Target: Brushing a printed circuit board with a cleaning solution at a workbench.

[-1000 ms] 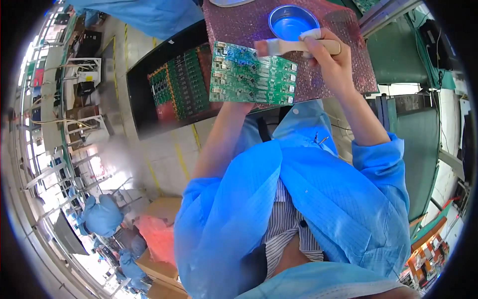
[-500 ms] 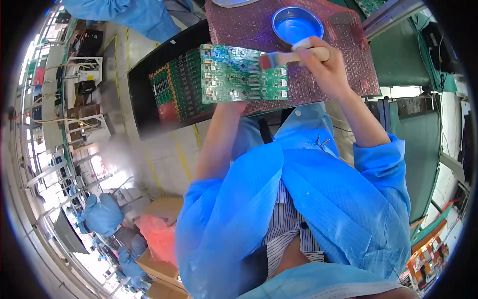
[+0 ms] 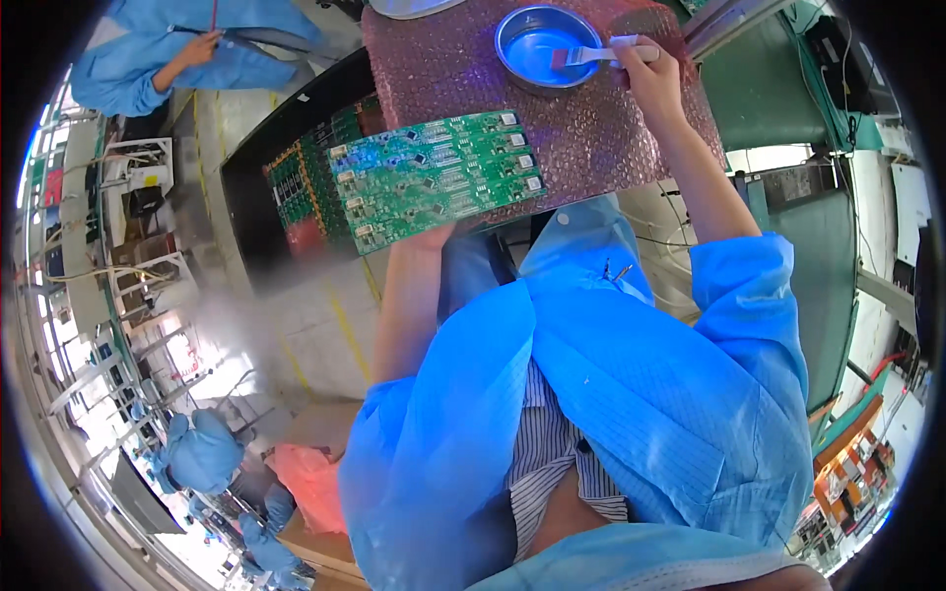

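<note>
A green circuit board [image 3: 443,172] lies tilted across the near side of the work surface, held from below by my left hand [image 3: 431,237]. Most of that hand's fingers are hidden under the board. My right hand [image 3: 650,84] grips the pale handle of a flat paintbrush [image 3: 583,56]. The brush's reddish bristles are over or inside a round metal bowl [image 3: 506,67], lit blue within; whether they touch its bottom I cannot tell.
Pink bubble wrap [image 3: 424,74] covers the work surface beneath the bowl. To the left, a black tray [image 3: 244,187] contains more green boards [image 3: 296,192]. A co-worker in blue [image 3: 123,64] stands at the far left. Green-topped benches [image 3: 818,295] run along the right.
The brush has left the board and moved up and away to the bowl. The board has shifted left and nearer and turned slightly. A co-worker's hand has come into view.
</note>
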Demonstrator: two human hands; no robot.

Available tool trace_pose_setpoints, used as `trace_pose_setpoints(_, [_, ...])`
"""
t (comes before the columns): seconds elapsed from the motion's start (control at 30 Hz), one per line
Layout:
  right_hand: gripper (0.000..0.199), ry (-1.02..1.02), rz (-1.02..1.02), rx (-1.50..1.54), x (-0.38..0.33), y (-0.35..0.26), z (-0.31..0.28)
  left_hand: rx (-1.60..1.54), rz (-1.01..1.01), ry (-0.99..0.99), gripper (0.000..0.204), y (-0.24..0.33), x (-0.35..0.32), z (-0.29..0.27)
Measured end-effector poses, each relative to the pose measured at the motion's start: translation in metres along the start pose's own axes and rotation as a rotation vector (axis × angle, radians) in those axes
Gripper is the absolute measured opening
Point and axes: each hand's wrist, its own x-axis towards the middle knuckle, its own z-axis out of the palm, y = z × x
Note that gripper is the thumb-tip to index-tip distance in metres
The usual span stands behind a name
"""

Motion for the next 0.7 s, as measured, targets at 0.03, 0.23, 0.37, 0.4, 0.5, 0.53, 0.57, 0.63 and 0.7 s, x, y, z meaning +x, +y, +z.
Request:
trace_pose_setpoints(0.03, [0.019,0.002,0.002,-0.002,0.001,0.004,0.000,-0.002,-0.003,0.001,0.030,0.000,0.000,-0.001])
trace_pose_setpoints(0.23, [0.019,-0.007,0.007,-0.049,0.004,0.009,0.005,-0.021,-0.050,-0.023,0.029,-0.001,-0.002,-0.006])
trace_pose_setpoints(0.37, [0.019,-0.003,0.017,-0.028,0.001,0.004,0.005,-0.002,-0.063,0.034,0.029,-0.007,-0.002,-0.009])
trace_pose_setpoints(0.4, [0.019,-0.007,0.040,0.010,-0.001,0.000,0.005,0.006,-0.056,0.031,0.030,-0.008,-0.002,-0.009])
trace_pose_setpoints(0.5, [0.019,0.022,-0.002,0.048,0.000,-0.004,-0.006,0.052,-0.062,0.028,0.032,-0.013,0.001,-0.006])
trace_pose_setpoints(0.53, [0.019,0.022,-0.003,0.047,-0.001,-0.007,-0.011,0.051,-0.061,0.027,0.032,-0.015,0.002,-0.004])
trace_pose_setpoints(0.57, [0.019,0.051,0.012,0.051,-0.003,-0.014,-0.016,0.041,-0.062,0.025,0.033,-0.017,0.004,-0.002])
trace_pose_setpoints(0.63, [0.018,0.085,0.000,0.060,-0.003,-0.017,-0.029,0.001,-0.098,0.023,0.036,-0.019,0.008,-0.005])
trace_pose_setpoints(0.7, [0.018,0.100,0.029,0.056,-0.004,-0.019,-0.041,0.014,-0.114,0.007,0.037,-0.023,0.012,-0.001])
